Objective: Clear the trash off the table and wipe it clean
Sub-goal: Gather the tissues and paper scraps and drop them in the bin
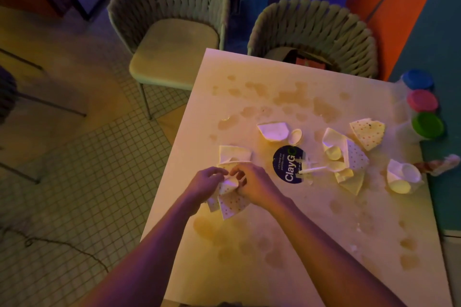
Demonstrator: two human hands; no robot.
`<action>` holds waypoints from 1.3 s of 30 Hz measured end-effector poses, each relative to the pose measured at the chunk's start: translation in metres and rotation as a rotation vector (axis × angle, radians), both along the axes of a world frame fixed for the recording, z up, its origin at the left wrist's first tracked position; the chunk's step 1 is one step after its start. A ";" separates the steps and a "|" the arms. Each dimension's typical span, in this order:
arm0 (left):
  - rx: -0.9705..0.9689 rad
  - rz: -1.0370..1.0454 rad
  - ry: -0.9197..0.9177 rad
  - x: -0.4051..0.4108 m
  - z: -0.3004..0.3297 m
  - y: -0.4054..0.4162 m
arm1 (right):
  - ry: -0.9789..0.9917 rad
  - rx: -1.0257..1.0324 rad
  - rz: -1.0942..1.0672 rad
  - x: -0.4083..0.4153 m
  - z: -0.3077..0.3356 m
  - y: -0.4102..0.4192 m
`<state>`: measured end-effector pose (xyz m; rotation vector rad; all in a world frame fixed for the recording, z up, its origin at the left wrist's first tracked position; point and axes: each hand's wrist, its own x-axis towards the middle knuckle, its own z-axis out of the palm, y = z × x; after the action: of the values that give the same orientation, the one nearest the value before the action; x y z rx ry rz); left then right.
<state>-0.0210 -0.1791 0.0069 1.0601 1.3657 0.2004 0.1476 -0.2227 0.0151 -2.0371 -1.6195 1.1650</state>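
Left hand (208,182) and right hand (252,183) seen nearest, fingers of both curled around crumpled dotted paper cup pieces (228,198), left of round dark ClayGo sticker (288,164). Pieces probably being bunched together, so that more can be carried at once. Other torn cups (345,157) scattered right of sticker on stained white square table (249,244). Wiping judged not yet begun.

Crushed dotted paper cups (368,132) and torn pieces lie scattered across the stained table (249,244), most near its right side beside a round dark sticker (287,164). One flattened cup (228,198) sits at the left edge, pinched between both hands (232,182).
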 end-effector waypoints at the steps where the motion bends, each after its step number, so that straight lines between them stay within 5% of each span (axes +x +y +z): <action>1: -0.001 0.028 -0.006 -0.001 -0.001 0.000 | 0.011 0.014 -0.030 -0.001 -0.003 0.001; 10: 0.064 -0.001 -0.060 -0.004 -0.004 0.000 | -0.018 0.046 -0.107 -0.015 -0.008 0.017; 18: 0.033 0.064 -0.131 -0.017 -0.009 0.007 | 0.240 -0.091 -0.191 -0.016 -0.013 0.023; 25: -0.013 0.104 -0.191 -0.026 -0.012 0.012 | -0.094 0.184 -0.200 0.001 -0.012 0.037; 31: -0.026 0.093 -0.180 -0.023 -0.011 0.018 | -0.358 -0.111 -0.117 0.010 -0.014 0.051; 39: -0.063 0.058 -0.211 -0.029 -0.011 0.025 | -0.268 -0.338 -0.081 0.023 -0.006 0.066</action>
<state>-0.0502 -0.1543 -0.0040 0.9204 1.2059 0.3017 0.1708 -0.1568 0.0094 -2.5413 -1.5167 1.2511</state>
